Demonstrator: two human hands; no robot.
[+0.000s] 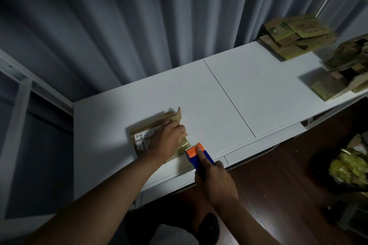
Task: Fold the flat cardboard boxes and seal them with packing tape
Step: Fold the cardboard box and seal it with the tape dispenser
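The box [151,135] lies near the desk's [249,93] front edge, one flap up. It looks light and stiff, likely to skid unless pinned from above. The left hand [169,135] presses it down, its fingers hidden. The right hand [215,181] grips the tape gun [198,155] beside the box. Flat boxes [298,38] lie well apart at far right.

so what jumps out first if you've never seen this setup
The orange-and-blue tape dispenser, gripped in the right hand at the white table's near edge, stands out most. Beside it the left hand presses on a small cardboard box. Piles of flat cardboard boxes sit at the table's far right end.
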